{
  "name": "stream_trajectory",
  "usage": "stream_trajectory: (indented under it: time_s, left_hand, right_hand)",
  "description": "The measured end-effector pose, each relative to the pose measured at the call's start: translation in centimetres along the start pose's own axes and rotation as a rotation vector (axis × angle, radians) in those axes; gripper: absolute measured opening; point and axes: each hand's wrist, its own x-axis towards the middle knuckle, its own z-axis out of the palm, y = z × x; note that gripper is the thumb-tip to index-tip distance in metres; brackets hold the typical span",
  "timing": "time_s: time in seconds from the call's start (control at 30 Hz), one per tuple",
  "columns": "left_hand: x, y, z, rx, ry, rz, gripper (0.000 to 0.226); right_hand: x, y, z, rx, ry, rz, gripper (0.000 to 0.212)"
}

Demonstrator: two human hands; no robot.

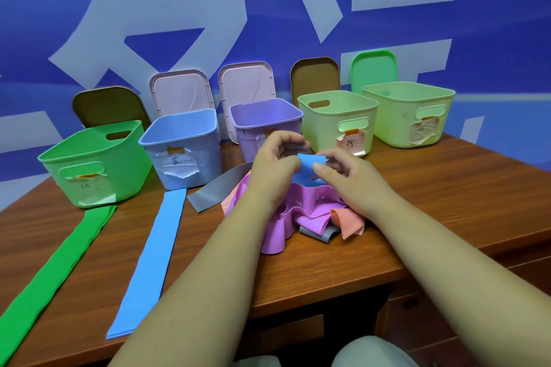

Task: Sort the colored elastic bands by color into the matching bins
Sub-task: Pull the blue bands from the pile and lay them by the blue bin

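Note:
My left hand point(275, 162) and my right hand point(343, 177) both pinch the top end of a blue elastic band point(307, 171) above a tangled heap of pink bands point(301, 211), with orange point(348, 222) and grey point(320, 234) bands mixed in. A flat blue band point(155, 259) lies stretched before the blue bin point(182, 143). Flat green bands point(53, 274) lie in front of the green bin point(92, 164). Another grey band point(217, 188) curves beside the heap. The purple bin point(265, 119) stands behind my hands.
Two pale green bins point(337, 116) point(411, 110) with paper labels stand at the right rear of the wooden table point(447, 197). Lids lean against the blue wall behind the bins. The table's front edge runs under my forearms.

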Motion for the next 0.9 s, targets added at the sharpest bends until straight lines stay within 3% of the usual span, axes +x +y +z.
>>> stream_trajectory:
  time_s: [0.17,0.37,0.6,0.77,0.9]
  left_hand:
    - [0.1,-0.1,0.0,0.002,0.001,0.014,0.048]
    - [0.5,-0.7,-0.1,0.079,0.022,0.018,0.038]
    - [0.8,-0.9,0.4,0.069,0.027,-0.019,0.026]
    - [1.3,-0.6,0.6,0.047,0.101,-0.087,0.038]
    - [2.1,-0.3,0.6,-0.121,0.174,-0.090,0.034]
  right_hand:
    - [0.3,0.1,0.0,0.062,0.026,-0.047,0.022]
    - [0.4,0.6,-0.3,0.077,-0.005,-0.077,0.056]
    - [0.1,-0.3,-0.2,-0.069,0.058,-0.066,0.017]
    - [0.4,0.2,-0.1,-0.093,0.021,-0.107,0.032]
    - [-0.1,-0.4,-0.3,-0.016,-0.051,-0.125,0.017]
